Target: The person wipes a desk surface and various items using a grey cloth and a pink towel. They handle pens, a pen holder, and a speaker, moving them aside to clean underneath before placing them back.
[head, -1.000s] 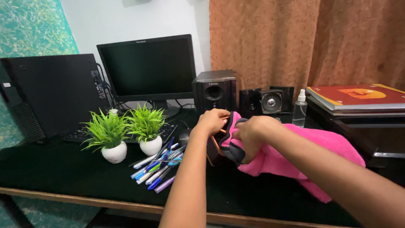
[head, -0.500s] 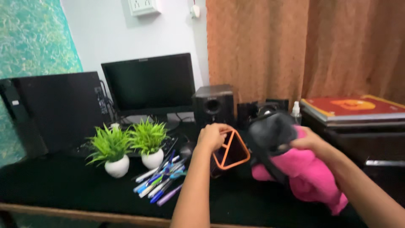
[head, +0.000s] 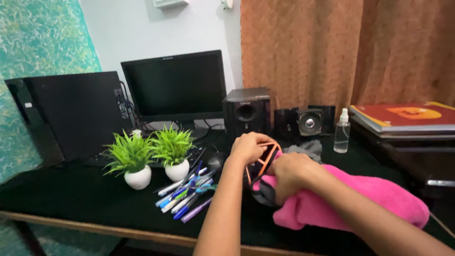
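Orange and black, the holder point(head: 262, 163) sits just right of the frame's centre, gripped at its top rim by the left hand point(head: 249, 147), fingers curled over the edge. Just beside it, the right hand point(head: 290, 176) presses a pink cloth point(head: 350, 201) against the holder's side, fingers closed on the fabric. Pens point(head: 187, 194) lie lower left of them, near two potted plants point(head: 149, 159).

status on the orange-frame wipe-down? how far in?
Mid-wipe. Done: cannot tell which faces are already clean. In hand: left hand has a grip on the orange-and-black frame holder, right hand presses the pink cloth against its lower side. Left: the pens lie loose on the desk beside the two potted plants, outside the holder.
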